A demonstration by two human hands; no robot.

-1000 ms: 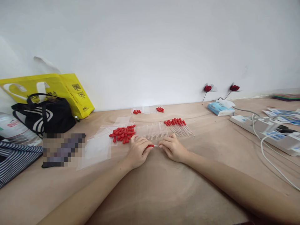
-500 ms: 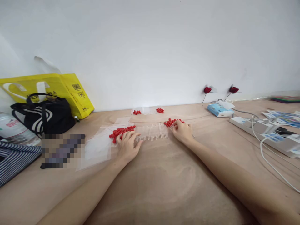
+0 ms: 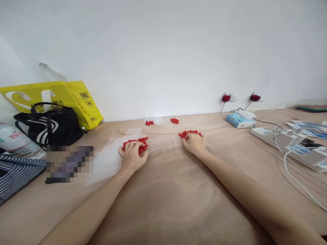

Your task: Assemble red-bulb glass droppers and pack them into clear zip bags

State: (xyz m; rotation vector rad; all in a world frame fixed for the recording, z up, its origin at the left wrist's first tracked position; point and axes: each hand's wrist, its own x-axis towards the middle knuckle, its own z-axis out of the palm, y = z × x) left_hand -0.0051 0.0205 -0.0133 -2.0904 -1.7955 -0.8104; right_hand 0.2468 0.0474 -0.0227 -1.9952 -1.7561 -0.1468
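On the left, my left hand (image 3: pixel 134 156) curls its fingers and thumb around part of a pile of small red round-ended pieces (image 3: pixel 143 148). My right hand (image 3: pixel 194 143) is closed at the right end of a row of thin pale sticks (image 3: pixel 165 144) laid side by side. Red ends (image 3: pixel 190 132) of the same look fan out just beyond its fingers, and a few stick tips show to its right. What its fingertips hold is partly hidden. Clear plastic bags (image 3: pixel 106 163) lie flat beside my left hand.
Near the wall lie two small bunches of red pieces (image 3: pixel 174 120) on clear plastic. A yellow bag (image 3: pixel 88 102) and a black bag (image 3: pixel 58 126) stand left. On the right are a tissue pack (image 3: pixel 237 119), a power strip (image 3: pixel 293 144) with cables, and two red flowers (image 3: pixel 226 98).
My left hand has shifted slightly left and its fingers have curled in around the red pieces. My right hand has turned slightly, and the red ends beyond it now sit in a neater fan.
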